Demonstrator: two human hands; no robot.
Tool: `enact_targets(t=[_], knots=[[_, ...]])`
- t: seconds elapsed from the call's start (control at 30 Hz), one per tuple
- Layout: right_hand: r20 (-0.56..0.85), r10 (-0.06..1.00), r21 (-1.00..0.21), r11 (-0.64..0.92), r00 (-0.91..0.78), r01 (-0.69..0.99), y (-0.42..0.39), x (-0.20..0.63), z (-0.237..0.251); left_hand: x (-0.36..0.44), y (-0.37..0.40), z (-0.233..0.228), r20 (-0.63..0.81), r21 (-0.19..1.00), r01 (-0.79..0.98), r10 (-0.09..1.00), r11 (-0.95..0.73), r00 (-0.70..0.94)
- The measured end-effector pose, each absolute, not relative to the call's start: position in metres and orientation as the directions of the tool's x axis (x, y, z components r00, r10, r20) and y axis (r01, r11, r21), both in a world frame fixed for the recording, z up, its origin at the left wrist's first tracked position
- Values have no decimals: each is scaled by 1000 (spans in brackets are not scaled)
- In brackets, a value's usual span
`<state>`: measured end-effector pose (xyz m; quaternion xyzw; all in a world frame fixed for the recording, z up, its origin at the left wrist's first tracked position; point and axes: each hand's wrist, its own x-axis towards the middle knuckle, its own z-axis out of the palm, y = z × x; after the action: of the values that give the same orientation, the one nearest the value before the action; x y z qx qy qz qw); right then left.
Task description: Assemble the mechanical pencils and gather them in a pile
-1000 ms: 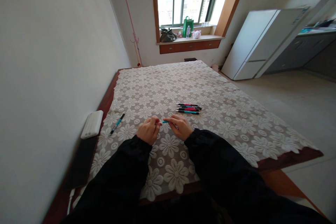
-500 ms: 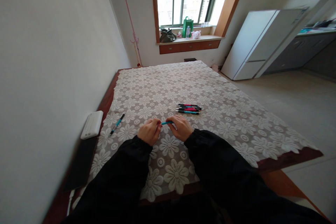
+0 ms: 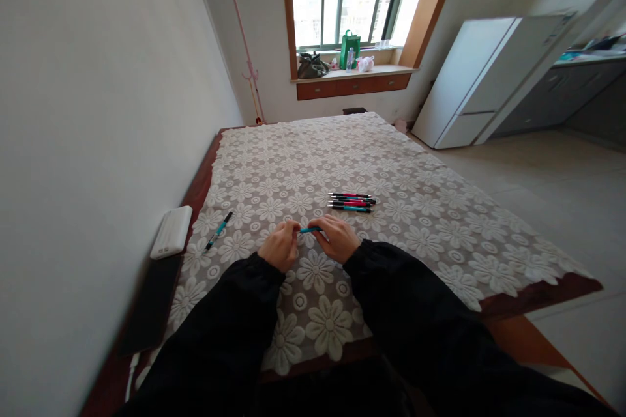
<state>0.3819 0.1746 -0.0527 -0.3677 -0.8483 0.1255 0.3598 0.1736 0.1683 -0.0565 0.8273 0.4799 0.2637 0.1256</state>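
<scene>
Between my two hands is a teal pen (image 3: pixel 310 230), lying roughly level just above the tablecloth. My left hand (image 3: pixel 280 245) pinches its left end, and my right hand (image 3: pixel 337 236) is closed on its right end; fingers hide both tips. Just beyond my right hand lies a small bundle of pens (image 3: pixel 350 202), pink and teal with black parts, side by side. Off to the left of my left hand, a single teal and black pen (image 3: pixel 218 230) rests at a slant on the cloth.
A floral lace tablecloth (image 3: pixel 313 169) covers the dark red table. Along the left edge are a white power bank (image 3: pixel 171 232), a dark flat phone-like slab (image 3: pixel 149 306) and a white cable (image 3: pixel 130 378). The wall stands close on the left; a white fridge (image 3: pixel 479 78) is at the far right.
Almost nothing differs. My left hand's fingers have shifted slightly at the end of the teal pen; my right hand stays in place.
</scene>
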Motion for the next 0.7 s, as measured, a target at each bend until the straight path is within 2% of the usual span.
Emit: enact_targets(t=[0.17,0.37,0.53,0.7], knots=[[497,706,-461,708,-505,535,175,380,-53,175,167,-56,326,530,634,825,-564,462],[440,702,-465,711,-560,527,176,379,-59,176,167,-58,364,512,590,779,-625,510],[422,747,-495,665,-514,560,176,381,-60,175,166,-52,435,379,688,775,-619,458],[425,793,-551,609,-437,570,177,381,-60,171,170,-48,510,249,804,779,-539,364]])
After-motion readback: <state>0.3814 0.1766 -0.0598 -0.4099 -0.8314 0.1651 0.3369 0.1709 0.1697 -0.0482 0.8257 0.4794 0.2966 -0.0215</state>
